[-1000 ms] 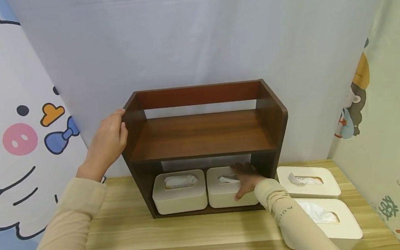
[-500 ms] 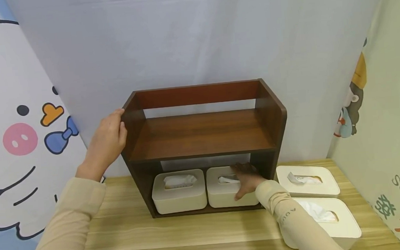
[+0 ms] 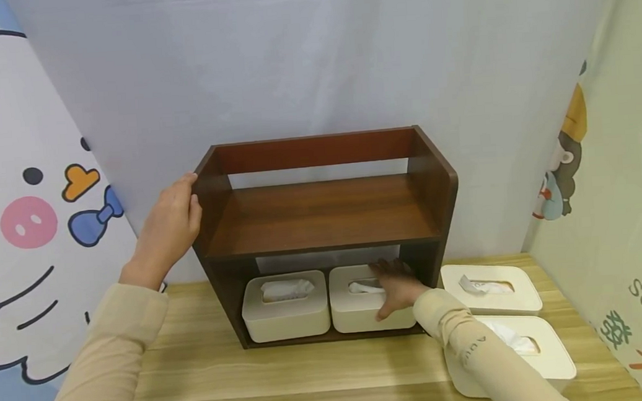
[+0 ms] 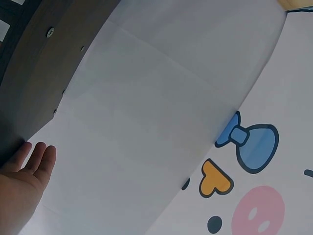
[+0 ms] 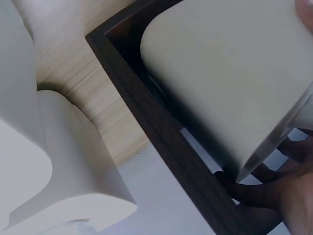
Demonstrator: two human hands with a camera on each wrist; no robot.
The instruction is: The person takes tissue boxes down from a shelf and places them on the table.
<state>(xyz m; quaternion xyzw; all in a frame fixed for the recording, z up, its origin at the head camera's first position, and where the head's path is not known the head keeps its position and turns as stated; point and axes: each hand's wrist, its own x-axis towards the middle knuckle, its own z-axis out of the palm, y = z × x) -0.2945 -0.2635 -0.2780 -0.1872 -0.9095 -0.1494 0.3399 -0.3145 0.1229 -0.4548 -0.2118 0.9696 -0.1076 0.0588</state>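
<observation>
A dark brown wooden shelf [image 3: 322, 216] stands against the back wall. Its lower level holds two cream tissue boxes side by side. My right hand [image 3: 398, 287] grips the right tissue box [image 3: 354, 316] from above, thumb on its front and fingers over its top toward the back. White tissue shows in the slot beside the hand. In the right wrist view, the fingers [image 5: 261, 188] reach past the box's edge. The left tissue box [image 3: 287, 321] sits untouched. My left hand [image 3: 169, 226] rests against the shelf's left side panel, fingers fairly straight in the left wrist view.
Two more tissue boxes stand on the wooden table [image 3: 289, 383] right of the shelf: a rear one [image 3: 496, 275] and a front one [image 3: 555, 352], partly behind my right sleeve. A pale cloth wall [image 3: 311, 58] rises behind, with printed walls left and right.
The whole head view shifts slightly left. Both hands keep their places on the shelf panel and the right tissue box.
</observation>
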